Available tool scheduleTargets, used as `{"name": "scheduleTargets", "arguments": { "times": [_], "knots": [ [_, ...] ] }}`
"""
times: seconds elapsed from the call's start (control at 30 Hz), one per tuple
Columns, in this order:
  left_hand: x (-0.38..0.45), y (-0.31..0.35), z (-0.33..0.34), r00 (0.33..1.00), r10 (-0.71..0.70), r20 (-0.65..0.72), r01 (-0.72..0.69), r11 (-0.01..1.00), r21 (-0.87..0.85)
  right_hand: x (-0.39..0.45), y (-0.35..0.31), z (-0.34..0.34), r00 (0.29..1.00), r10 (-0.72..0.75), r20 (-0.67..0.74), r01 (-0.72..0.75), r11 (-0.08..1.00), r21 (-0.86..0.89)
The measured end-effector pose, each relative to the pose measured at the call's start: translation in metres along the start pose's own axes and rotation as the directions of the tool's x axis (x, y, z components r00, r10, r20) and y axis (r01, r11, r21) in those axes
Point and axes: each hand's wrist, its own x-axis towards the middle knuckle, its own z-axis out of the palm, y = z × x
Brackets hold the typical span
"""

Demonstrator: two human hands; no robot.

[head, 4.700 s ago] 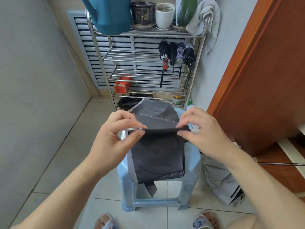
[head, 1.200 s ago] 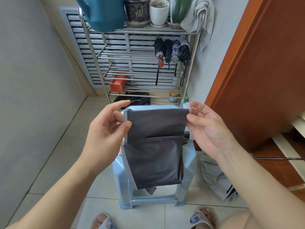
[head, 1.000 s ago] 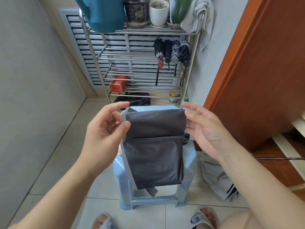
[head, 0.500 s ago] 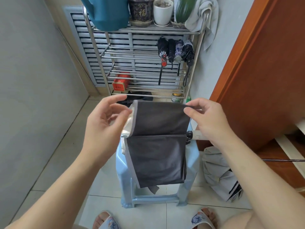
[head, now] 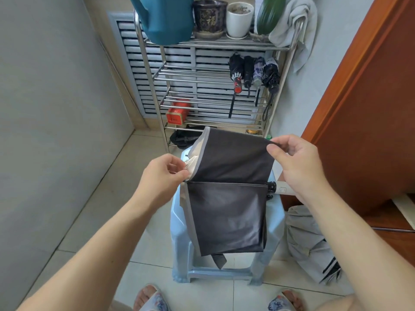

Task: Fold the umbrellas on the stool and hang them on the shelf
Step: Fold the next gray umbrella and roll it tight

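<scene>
Shelving of steel rods, the shelf (head: pixel 215 44), stands against the far wall and serves as the landmark. Along its top row sit a teal watering can (head: pixel 166 19), a dark pot (head: pixel 208 16), a white pot (head: pixel 239 19) and a grey towel (head: pixel 292 25) draped over the right post. Under that top row, toward the right side, four folded umbrellas (head: pixel 253 70) hang in a row, handles down. On a lower tier at the left sits a red tin (head: pixel 177 112).

In front of the shelf stands a pale blue stool (head: pixel 224 270), and on the floor to the stool's right lies a grey umbrella (head: pixel 310 243), loosely collapsed. Over the stool the person holds a dark umbrella (head: pixel 226 212), its black panels hanging down. The right hand (head: pixel 296 164) pinches the upper right corner of a raised panel between thumb and fingers. The left hand (head: pixel 161 173) pinches the pale edge fabric at the panel's left side, fingers curled.
</scene>
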Motion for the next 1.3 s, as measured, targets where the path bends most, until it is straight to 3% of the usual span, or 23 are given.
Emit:
{"name": "scheduleTargets", "arguments": {
  "times": [0.27, 0.63, 0.97, 1.13, 1.3],
  "knots": [
    [-0.001, -0.003, 0.007, 0.998, -0.036, -0.056, 0.04, 0.997, 0.067, 0.002, 0.002, 0.0, 1.0, 0.023, 0.014, -0.023, 1.0, 0.021],
    [-0.005, -0.001, 0.014, 0.995, -0.064, -0.074, 0.06, 0.997, -0.055, 0.002, 0.004, 0.0, 0.998, 0.056, 0.033, -0.057, 0.997, 0.047],
    [-0.011, 0.004, 0.014, 0.993, 0.112, -0.029, -0.115, 0.944, -0.311, 0.003, 0.005, -0.001, 0.997, 0.075, 0.018, -0.076, 0.995, 0.07],
    [-0.005, 0.0, 0.012, 0.998, 0.027, -0.049, -0.046, 0.903, -0.428, 0.003, 0.005, -0.003, 0.996, 0.085, 0.014, -0.086, 0.993, 0.082],
    [-0.002, -0.001, 0.012, 0.997, -0.08, 0.022, 0.077, 0.788, -0.611, 0.003, 0.004, -0.004, 0.995, 0.092, 0.024, -0.094, 0.992, 0.086]
  ]
}}
